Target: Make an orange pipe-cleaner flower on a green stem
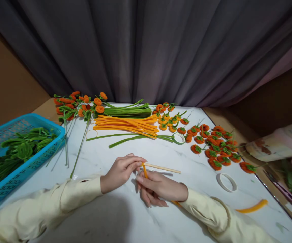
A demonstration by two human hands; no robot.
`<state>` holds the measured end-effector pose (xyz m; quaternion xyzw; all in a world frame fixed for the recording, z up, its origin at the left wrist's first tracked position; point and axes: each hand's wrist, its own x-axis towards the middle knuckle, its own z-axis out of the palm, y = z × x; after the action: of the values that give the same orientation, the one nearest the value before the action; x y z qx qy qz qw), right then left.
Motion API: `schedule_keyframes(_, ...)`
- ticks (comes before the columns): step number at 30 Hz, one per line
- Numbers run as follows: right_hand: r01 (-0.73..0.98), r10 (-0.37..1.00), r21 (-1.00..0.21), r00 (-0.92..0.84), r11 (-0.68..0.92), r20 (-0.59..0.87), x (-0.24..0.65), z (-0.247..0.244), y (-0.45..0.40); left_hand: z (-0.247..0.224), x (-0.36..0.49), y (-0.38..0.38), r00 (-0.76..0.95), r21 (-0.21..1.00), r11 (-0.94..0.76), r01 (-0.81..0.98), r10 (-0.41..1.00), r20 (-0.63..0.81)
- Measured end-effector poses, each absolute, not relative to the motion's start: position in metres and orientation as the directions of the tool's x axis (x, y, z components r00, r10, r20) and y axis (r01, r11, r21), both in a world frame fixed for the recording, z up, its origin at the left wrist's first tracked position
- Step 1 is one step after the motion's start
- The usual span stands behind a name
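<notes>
Between the fingertips of my left hand point(123, 171) is the near end of a thin wooden stick point(163, 168), which points to the right. An orange pipe cleaner point(145, 171) meets the stick at that end. My right hand point(158, 187) pinches this pipe cleaner between thumb and fingers, just below the stick. Its length passes under my right hand and shows again near the wrist. Farther right, past my sleeve, lies an orange fuzzy end point(252, 206); whether it belongs to the same piece is hidden.
Beyond my hands lie bundles of orange pipe cleaners point(125, 125) and green pipe cleaners point(128, 110). Small orange pumpkins point(214, 162) cover the right side, near tape rolls point(227, 183). A blue basket point(60, 132) of green pieces stands left, beside stemmed orange pieces point(99, 109).
</notes>
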<state>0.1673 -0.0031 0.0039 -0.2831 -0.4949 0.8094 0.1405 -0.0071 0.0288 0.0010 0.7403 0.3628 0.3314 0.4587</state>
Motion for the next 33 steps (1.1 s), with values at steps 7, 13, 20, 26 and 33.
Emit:
schedule_keyframes(7, 0.125, 0.481, -0.922, -0.823, -0.366, -0.302, 0.166, 0.011, -0.004, -0.001, -0.008, 0.027, 0.579, 0.728, -0.619, 0.294, 0.722, 0.379)
schedule_keyframes(13, 0.125, 0.341, -0.871, -0.887, -0.475, -0.313, 0.172, 0.013, 0.001, 0.001, -0.010, 0.030, 0.609, 0.688, -0.672, 0.273, 0.674, 0.417)
schedule_keyframes(20, 0.187, 0.107, -0.642, -0.915, -0.744, -0.390, 0.183, 0.026, 0.004, 0.003, -0.012, 0.032, 0.707, 0.737, -0.642, 0.212, 0.621, 0.338)
schedule_keyframes(26, 0.097, 0.144, -0.603, -0.930, -0.791, -0.339, 0.191, 0.013, 0.015, 0.006, -0.014, 0.036, 0.756, 0.851, -0.480, 0.213, 0.632, 0.167)
schedule_keyframes(33, -0.053, 0.305, -0.619, -0.901, -0.784, -0.309, 0.190, 0.005, 0.018, 0.006, -0.011, 0.042, 0.775, 0.978, 0.164, 0.129, 0.598, -0.203)
